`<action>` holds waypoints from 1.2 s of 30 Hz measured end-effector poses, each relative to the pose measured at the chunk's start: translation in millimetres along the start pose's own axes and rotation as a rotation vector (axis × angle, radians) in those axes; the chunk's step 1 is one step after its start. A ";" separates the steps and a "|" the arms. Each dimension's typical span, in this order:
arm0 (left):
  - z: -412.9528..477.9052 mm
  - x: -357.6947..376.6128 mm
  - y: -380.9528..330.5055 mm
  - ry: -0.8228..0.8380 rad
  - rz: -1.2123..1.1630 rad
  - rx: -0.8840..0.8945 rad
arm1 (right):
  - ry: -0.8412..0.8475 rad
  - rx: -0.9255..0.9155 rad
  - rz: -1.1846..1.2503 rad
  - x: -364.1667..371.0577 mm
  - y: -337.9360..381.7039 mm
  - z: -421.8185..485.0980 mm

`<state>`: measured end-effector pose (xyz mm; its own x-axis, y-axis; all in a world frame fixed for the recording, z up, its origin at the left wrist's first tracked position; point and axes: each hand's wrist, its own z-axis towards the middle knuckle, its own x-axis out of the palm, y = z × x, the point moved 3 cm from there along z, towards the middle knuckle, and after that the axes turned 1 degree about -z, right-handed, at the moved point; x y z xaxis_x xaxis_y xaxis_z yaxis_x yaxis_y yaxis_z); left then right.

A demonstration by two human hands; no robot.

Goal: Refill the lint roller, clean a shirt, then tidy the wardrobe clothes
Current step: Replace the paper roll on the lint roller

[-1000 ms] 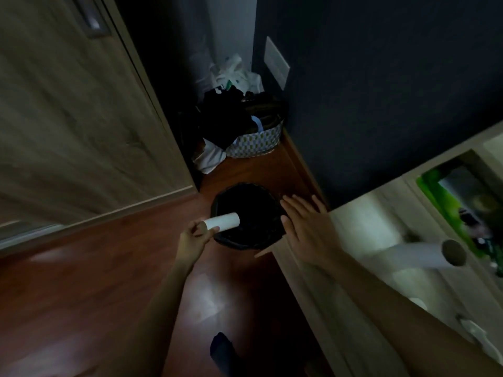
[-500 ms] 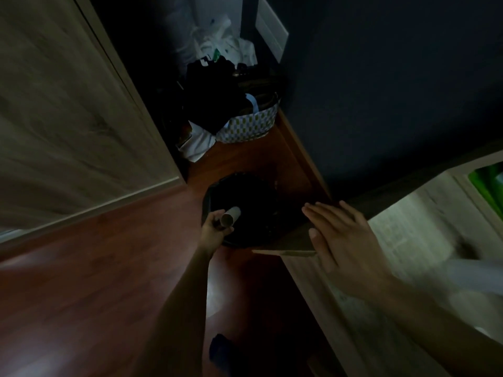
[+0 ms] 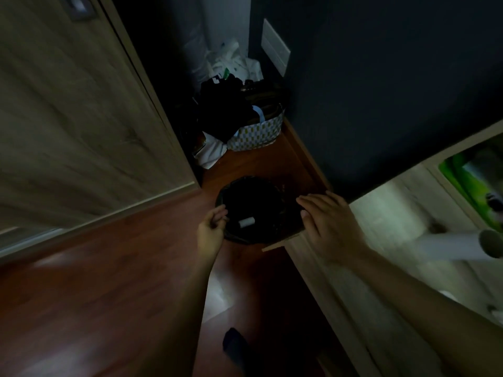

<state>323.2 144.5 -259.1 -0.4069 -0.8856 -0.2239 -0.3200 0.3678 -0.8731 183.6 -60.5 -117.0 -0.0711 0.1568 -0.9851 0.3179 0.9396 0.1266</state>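
Your left hand point(image 3: 211, 230) hangs loosely curled, holding nothing, beside the round black waste bin point(image 3: 246, 184); your right hand point(image 3: 330, 227) rests flat, fingers straight, on the corner of the pale wooden desk point(image 3: 381, 221). The short white cardboard tube point(image 3: 246, 222) lies sideways inside the bin

Dim room, weak light. Reddish wood floor point(image 3: 109, 295) below left grip point(image 3: 211, 232). Pale wood-grain door panel point(image 3: 68, 118) far left of it. Dark blue wall point(image 3: 381, 91) beyond right grip point(image 3: 332, 227), carrying white wall plate point(image 3: 275, 46). Light wood worktop point(image 3: 394, 213) under right grip.
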 end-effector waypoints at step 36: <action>-266.2 211.2 -135.5 0.315 0.949 0.516 | -0.246 0.175 0.442 -95.1 -153.0 -162.4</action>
<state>52.9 -16.8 -72.8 -0.5184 -0.1714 -0.8378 0.5973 0.6286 -0.4982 -11.8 -169.8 -23.7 0.3223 0.4301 -0.8433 0.4218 0.7323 0.5346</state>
